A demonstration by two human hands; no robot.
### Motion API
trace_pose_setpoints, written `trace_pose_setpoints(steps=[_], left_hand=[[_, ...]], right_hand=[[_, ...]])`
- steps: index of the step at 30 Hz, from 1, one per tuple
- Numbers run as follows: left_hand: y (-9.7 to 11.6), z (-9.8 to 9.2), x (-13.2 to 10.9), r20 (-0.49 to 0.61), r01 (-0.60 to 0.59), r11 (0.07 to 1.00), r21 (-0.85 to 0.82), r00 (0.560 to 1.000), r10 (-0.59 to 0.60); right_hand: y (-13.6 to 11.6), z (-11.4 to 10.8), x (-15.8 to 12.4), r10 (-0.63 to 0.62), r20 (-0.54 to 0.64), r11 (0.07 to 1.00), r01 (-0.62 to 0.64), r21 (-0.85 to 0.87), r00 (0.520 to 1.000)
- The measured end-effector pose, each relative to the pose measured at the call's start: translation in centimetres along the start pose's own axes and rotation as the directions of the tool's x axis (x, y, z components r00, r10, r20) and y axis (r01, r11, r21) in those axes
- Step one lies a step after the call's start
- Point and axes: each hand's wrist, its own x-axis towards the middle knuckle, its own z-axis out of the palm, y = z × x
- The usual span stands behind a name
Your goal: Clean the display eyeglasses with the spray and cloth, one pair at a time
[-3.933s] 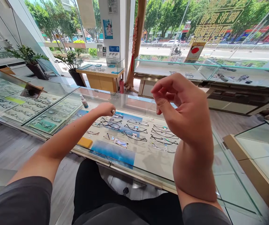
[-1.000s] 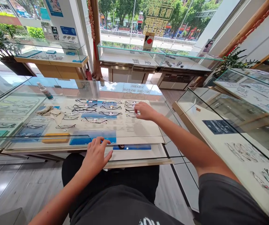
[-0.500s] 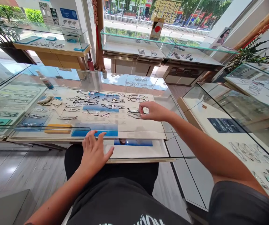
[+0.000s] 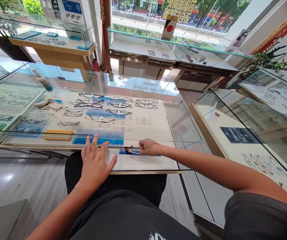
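My right hand (image 4: 149, 147) is closed, pinching a pair of eyeglasses (image 4: 135, 150) over the pulled-out drawer (image 4: 167, 163). The glasses are small in view and partly covered by my fingers. Behind them lies a blue card (image 4: 123, 150) with a printed face. My left hand (image 4: 95, 163) is open with fingers spread, close to the front edge of the glass counter (image 4: 153, 130), and holds nothing. Several eyeglasses (image 4: 119, 105) sit in rows on the counter beyond both hands.
A spray bottle (image 4: 42, 80), a crumpled beige cloth (image 4: 48, 106) and a yellow-orange block (image 4: 57, 134) are on the left part of the counter. Another glass case (image 4: 236, 116) with frames stands at the right. More cases (image 4: 143, 50) line the window.
My right hand has moved toward me, from the counter to over the drawer, carrying the eyeglasses it was touching at the row's right end. My left hand has shifted slightly left, fingers more spread.
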Motion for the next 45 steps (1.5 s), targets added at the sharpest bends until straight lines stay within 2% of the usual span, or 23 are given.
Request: trace_pose_setpoints(steps=[3,7,10,14,17,21,32,45], left_hand=[[0.0,0.5,-0.2,-0.028,0.044,0.999,-0.002,0.999,-0.044],[0.0,1.0,-0.2,-0.045,0.054,0.999,0.000,0.998,-0.054],[0.1,1.2,0.1,-0.030,0.053,0.998,0.019,0.998,-0.052],[0.3,0.9,0.2,-0.003,0.063,0.998,0.026,0.998,-0.063],[0.4,0.7,0.2,0.008,0.069,0.997,0.023,0.998,-0.069],[0.5,0.5,0.1,0.016,0.070,0.997,0.015,0.997,-0.070],[0.4,0.0,0.0,0.052,0.070,0.997,0.014,0.996,-0.070],[0.2,0.1,-0.1,0.036,0.074,0.997,0.009,0.997,-0.074]], right_hand=[[2.3,0.1,3.8,-0.085,-0.202,0.991,0.063,-0.116,0.976],[5.0,-0.5,8.7,-0.187,-0.389,0.966,0.096,-0.241,0.902],[6.5,-0.1,11.6,-0.244,-0.433,0.946,0.114,-0.305,0.867],[7.7,1.9,13.6,-0.285,-0.407,0.923,0.134,-0.361,0.868],[8.3,3.1,13.9,-0.283,-0.387,0.916,0.129,-0.379,0.877],[8.4,3.5,13.5,-0.286,-0.368,0.914,0.137,-0.382,0.885],[8.3,2.4,12.9,-0.316,-0.335,0.907,0.179,-0.382,0.888],[8.5,1.1,12.7,-0.273,-0.352,0.910,0.122,-0.396,0.895]])
